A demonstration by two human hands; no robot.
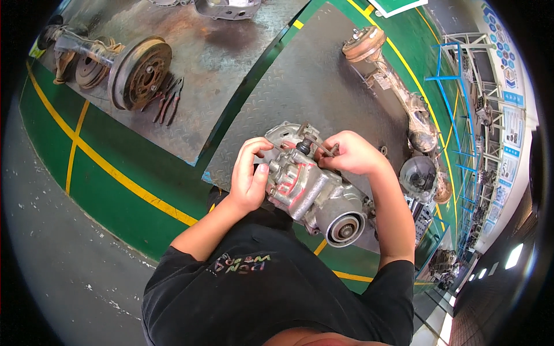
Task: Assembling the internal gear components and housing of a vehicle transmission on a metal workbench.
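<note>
Steel-plated tabletop [300, 63] takes up the upper middle. Long rusty axle [398, 86] runs down the upper right; another axle with a rusty drum [144, 72] sits upper left. Your metal gearbox [314, 193], marked with red, is at frame centre, in front of your black shirt [248, 294]. Your right hand [355, 153] is over its top, thumb and fingertips pinching a bent metal lever [321, 145]. Your left hand [250, 181] is at its left edge, fingers curled, thumb apart; can't tell how firmly they press. Red-handled pliers [173, 108] lie beside the drum.
</note>
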